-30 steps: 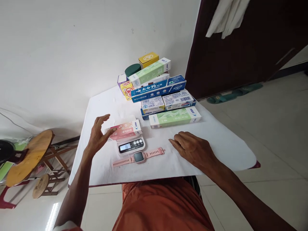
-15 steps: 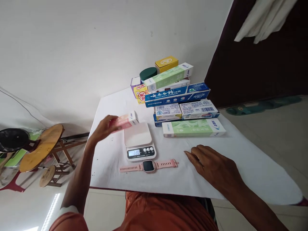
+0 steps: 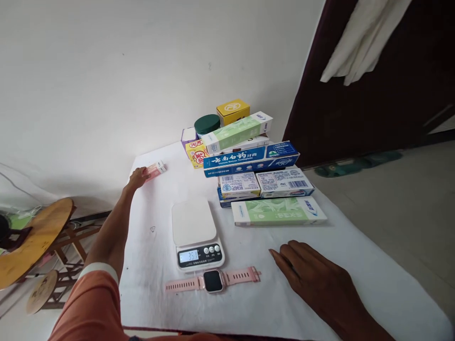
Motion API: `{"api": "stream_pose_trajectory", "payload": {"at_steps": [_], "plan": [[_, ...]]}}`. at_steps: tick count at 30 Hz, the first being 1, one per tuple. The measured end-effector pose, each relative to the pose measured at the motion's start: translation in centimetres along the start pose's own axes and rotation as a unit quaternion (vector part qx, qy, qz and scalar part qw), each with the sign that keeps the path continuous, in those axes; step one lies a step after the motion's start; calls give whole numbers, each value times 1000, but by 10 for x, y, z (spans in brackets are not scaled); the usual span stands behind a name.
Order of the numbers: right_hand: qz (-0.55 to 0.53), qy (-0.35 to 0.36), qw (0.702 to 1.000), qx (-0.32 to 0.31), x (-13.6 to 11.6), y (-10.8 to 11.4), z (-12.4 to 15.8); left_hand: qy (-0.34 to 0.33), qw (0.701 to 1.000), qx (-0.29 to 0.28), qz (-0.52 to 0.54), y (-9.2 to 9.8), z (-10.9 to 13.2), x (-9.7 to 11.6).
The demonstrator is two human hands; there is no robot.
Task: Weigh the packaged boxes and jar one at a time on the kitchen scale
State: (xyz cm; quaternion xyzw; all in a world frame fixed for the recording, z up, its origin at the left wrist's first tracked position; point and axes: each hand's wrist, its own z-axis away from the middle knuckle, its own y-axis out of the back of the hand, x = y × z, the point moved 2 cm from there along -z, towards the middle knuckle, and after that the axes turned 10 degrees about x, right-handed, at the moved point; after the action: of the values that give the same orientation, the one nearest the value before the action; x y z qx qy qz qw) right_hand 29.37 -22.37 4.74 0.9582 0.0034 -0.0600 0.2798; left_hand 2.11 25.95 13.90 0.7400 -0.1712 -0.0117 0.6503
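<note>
My left hand [image 3: 137, 178] reaches to the table's far left corner, fingers closed round the end of a small pink box [image 3: 155, 170] that lies on the white table [image 3: 156, 237]. A white kitchen scale [image 3: 196, 234] sits in the middle with nothing on its platform; its display is lit. A pink smartwatch [image 3: 213, 281] lies flat in front of the scale. My right hand [image 3: 313, 279] rests palm down on the table at the right, fingers stretched out, holding nothing.
Stacked toothpaste boxes [image 3: 250, 158], a green-and-white box [image 3: 279, 211], a dark green tin [image 3: 207, 124] and a yellow box [image 3: 232, 110] crowd the far side by the wall. Wooden stools [image 3: 31, 241] stand left of the table. A dark door [image 3: 373, 94] is at the right.
My left hand lifted the pink box off the scale and carried it to the far left corner of the table. The right hand stayed flat; the camera shifted.
</note>
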Motion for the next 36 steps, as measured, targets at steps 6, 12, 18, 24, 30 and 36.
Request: {"api": "stream_pose_trajectory", "payload": {"at_steps": [6, 12, 18, 24, 30, 36], "plan": [[12, -16, 1000, -23, -1, 1, -2, -82, 990, 94, 72, 4, 13, 35], [8, -15, 999, -34, -3, -1, -1, -381, 898, 120, 188, 11, 76, 149], [10, -21, 999, -29, -3, 1, 1, -429, 889, 33, 156, -9, 111, 207], [10, -24, 999, -26, -4, 1, -1, -410, 896, 28, 171, 2, 113, 200], [4, -26, 1000, -7, -3, 1, 1, -434, 889, -12, 149, 6, 127, 224], [11, -25, 1000, -12, -3, -1, 4, -413, 902, 34, 122, -11, 134, 248]]}}
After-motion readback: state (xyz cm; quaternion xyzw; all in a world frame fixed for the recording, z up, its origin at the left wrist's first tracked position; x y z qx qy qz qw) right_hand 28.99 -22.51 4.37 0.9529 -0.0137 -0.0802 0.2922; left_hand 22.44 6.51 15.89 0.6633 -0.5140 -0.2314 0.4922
